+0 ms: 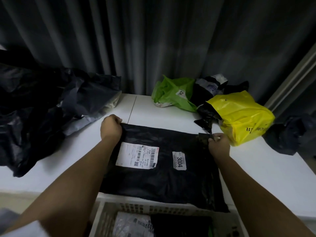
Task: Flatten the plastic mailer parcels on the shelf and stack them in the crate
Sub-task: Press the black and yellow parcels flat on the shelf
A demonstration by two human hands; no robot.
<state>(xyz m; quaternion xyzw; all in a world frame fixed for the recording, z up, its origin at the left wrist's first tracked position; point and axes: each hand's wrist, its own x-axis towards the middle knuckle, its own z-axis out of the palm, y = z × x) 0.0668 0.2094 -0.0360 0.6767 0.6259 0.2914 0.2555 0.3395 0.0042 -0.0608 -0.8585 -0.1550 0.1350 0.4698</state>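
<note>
Left hand (111, 128): I see it pinching the far left corner of the black mailer (164, 170).
Right hand (219, 145): pinching the far right corner.
Mailer: flat, crinkly plastic, two white labels, on the white shelf (162, 108).
Crate (172, 209): pale lattice plastic, just below.
Others: one green bag (172, 93), one yellow bag (242, 117).
Room: grey curtain (153, 40) behind.

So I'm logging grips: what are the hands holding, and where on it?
Both grip the black mailer at its far corners: left hand the far-left corner, right hand the far-right.

Black mailer (164, 168) flat on white shelf (256, 177), left hand (111, 127) and right hand (218, 142) gripping far corners, crate (102, 218) below, seemingly part-filled.
</note>
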